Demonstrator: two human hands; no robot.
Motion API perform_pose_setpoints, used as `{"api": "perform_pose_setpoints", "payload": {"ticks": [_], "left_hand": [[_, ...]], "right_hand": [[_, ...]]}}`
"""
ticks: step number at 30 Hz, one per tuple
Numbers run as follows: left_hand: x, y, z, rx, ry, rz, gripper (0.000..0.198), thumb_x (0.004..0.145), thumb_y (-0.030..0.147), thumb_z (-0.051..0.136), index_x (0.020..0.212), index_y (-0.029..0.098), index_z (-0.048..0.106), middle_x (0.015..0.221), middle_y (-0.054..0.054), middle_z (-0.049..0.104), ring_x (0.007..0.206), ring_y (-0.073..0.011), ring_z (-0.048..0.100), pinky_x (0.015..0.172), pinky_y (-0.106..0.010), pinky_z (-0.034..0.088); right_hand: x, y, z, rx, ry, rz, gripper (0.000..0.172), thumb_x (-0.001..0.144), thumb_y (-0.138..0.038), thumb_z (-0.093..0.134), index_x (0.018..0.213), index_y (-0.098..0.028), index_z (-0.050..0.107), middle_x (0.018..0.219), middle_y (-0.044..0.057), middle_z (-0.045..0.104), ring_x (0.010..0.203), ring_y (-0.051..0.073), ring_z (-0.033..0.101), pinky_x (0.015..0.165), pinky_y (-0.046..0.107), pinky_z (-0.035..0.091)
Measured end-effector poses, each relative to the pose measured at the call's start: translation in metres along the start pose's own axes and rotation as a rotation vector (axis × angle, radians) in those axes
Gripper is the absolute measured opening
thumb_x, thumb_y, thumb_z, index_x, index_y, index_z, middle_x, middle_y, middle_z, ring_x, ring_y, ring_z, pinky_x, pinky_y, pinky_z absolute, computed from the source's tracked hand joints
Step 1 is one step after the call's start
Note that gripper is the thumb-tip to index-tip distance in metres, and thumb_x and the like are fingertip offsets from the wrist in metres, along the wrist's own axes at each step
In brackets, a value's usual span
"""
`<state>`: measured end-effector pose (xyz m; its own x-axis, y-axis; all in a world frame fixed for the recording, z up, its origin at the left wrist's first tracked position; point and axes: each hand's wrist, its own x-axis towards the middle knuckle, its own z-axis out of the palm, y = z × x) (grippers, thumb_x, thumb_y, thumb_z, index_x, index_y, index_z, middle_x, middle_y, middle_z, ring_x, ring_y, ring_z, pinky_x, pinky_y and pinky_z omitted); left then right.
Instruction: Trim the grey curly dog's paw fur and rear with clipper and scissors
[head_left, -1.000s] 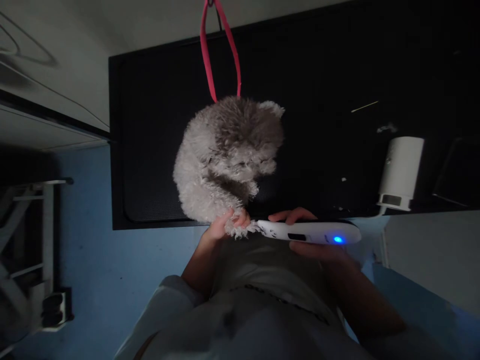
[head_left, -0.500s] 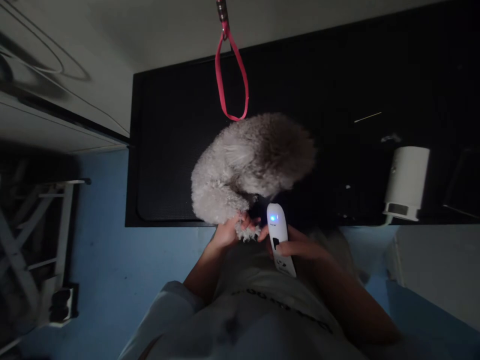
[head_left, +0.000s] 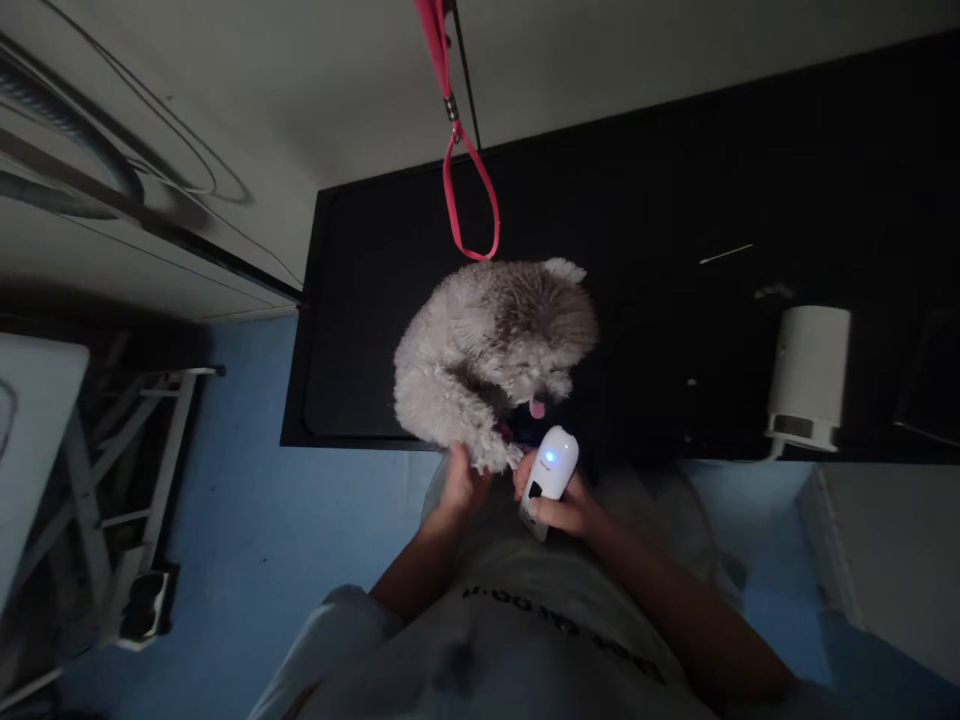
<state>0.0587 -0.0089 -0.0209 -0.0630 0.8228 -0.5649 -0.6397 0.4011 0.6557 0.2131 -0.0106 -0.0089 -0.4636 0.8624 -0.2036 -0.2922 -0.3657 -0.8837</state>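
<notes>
A small curly-haired dog (head_left: pixel 465 330), greyish white with a darker head, is curled on the black table (head_left: pixel 360 300) near its front edge. Its pink tongue (head_left: pixel 537 408) shows. My left hand (head_left: pixel 459 488) is closed on the dog's paw (head_left: pixel 491 452) at that edge; part of the fingers is hidden behind the fur. In my right hand (head_left: pixel 566 508) is a white nail grinder (head_left: pixel 555 462) with a lit blue light, the thumb lying near its black button. The grinder's rounded tip is tilted up to the right, beside the paw.
A pink loop leash (head_left: pixel 496 215) hangs just behind the dog. To the right are a white cylindrical device (head_left: pixel 811 370) and a thin cotton swab (head_left: pixel 726 254). A metal folding frame (head_left: pixel 142 460) stands at the left on the blue floor (head_left: pixel 300 560).
The dog's head has turned toward me, showing its muzzle and tongue. The grinder has tilted from leaning left to leaning right, closer to the paw. My view has shifted a little.
</notes>
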Motion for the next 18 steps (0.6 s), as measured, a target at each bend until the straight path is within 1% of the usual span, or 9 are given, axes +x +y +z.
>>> {"api": "perform_pose_setpoints", "payload": {"ticks": [2,4,5,7,10,12,14,16,18], "left_hand": [[-0.011,-0.014,0.000,0.068,-0.111,-0.053,0.060,0.053,0.073,0.074,0.084,0.022,0.067,0.096,-0.011,0.071,0.093,-0.0300,0.064,0.078,-0.040,0.052],[-0.018,-0.023,0.005,0.171,-0.193,-0.076,0.047,0.059,0.058,0.079,0.085,0.021,0.068,0.102,-0.010,0.070,0.101,-0.0300,0.062,0.085,-0.039,0.050],[-0.019,-0.025,0.009,0.196,-0.183,-0.069,0.041,0.063,0.053,0.078,0.084,0.020,0.067,0.100,-0.010,0.070,0.099,-0.0282,0.063,0.086,-0.038,0.049],[-0.018,-0.024,0.017,0.177,-0.083,-0.043,0.032,0.072,0.048,0.073,0.080,0.018,0.065,0.087,-0.007,0.070,0.087,-0.0225,0.064,0.083,-0.035,0.049],[-0.011,-0.013,0.023,-0.009,0.078,-0.024,0.036,0.079,0.047,0.065,0.062,0.018,0.052,0.064,-0.001,0.060,0.070,-0.0157,0.061,0.073,-0.030,0.049],[-0.006,-0.005,0.020,-0.125,0.116,-0.032,0.045,0.081,0.051,0.062,0.056,0.019,0.042,0.057,0.001,0.053,0.063,-0.0142,0.058,0.066,-0.028,0.048],[-0.001,0.002,0.014,-0.172,0.144,-0.042,0.046,0.087,0.053,0.053,0.057,0.020,0.039,0.055,0.002,0.048,0.056,-0.0129,0.053,0.059,-0.027,0.046],[0.008,0.005,0.006,-0.155,0.171,-0.051,0.040,0.093,0.043,0.043,0.061,0.020,0.041,0.054,0.003,0.045,0.050,-0.0111,0.047,0.054,-0.026,0.043],[0.019,0.007,-0.002,-0.064,0.118,-0.082,0.033,0.094,0.031,0.038,0.062,0.020,0.040,0.053,0.004,0.041,0.048,-0.0098,0.042,0.054,-0.025,0.041]], "right_hand": [[-0.001,0.002,-0.001,-0.148,0.003,-0.106,0.023,0.065,-0.036,0.073,0.080,-0.023,0.063,0.071,0.001,0.062,0.065,0.019,0.059,0.067,0.036,0.052],[-0.001,0.006,-0.001,-0.250,0.027,-0.199,0.026,0.062,-0.030,0.073,0.085,-0.024,0.063,0.077,0.003,0.065,0.073,0.021,0.062,0.073,0.038,0.053],[-0.001,0.008,0.000,-0.283,0.034,-0.233,0.027,0.061,-0.028,0.073,0.086,-0.025,0.062,0.079,0.003,0.065,0.074,0.022,0.062,0.072,0.037,0.053],[0.000,0.012,0.001,-0.347,0.029,-0.271,0.024,0.060,-0.025,0.071,0.081,-0.025,0.061,0.074,0.002,0.062,0.066,0.020,0.059,0.064,0.035,0.051],[0.002,0.015,0.004,-0.480,0.008,-0.287,0.017,0.059,-0.022,0.071,0.068,-0.025,0.056,0.062,-0.002,0.054,0.056,0.017,0.050,0.059,0.033,0.046],[0.003,0.017,0.005,-0.549,0.013,-0.296,0.017,0.059,-0.024,0.071,0.066,-0.025,0.056,0.061,-0.002,0.052,0.057,0.017,0.049,0.060,0.033,0.045],[0.003,0.018,0.005,-0.598,0.002,-0.293,0.017,0.059,-0.025,0.072,0.067,-0.024,0.057,0.064,-0.001,0.053,0.059,0.017,0.049,0.060,0.032,0.044],[0.002,0.018,0.003,-0.623,-0.018,-0.276,0.017,0.060,-0.026,0.073,0.070,-0.023,0.059,0.065,-0.001,0.054,0.059,0.016,0.050,0.060,0.032,0.044],[0.001,0.018,0.000,-0.580,-0.015,-0.244,0.019,0.061,-0.027,0.074,0.074,-0.023,0.062,0.068,0.000,0.056,0.060,0.017,0.052,0.062,0.032,0.046]]}}
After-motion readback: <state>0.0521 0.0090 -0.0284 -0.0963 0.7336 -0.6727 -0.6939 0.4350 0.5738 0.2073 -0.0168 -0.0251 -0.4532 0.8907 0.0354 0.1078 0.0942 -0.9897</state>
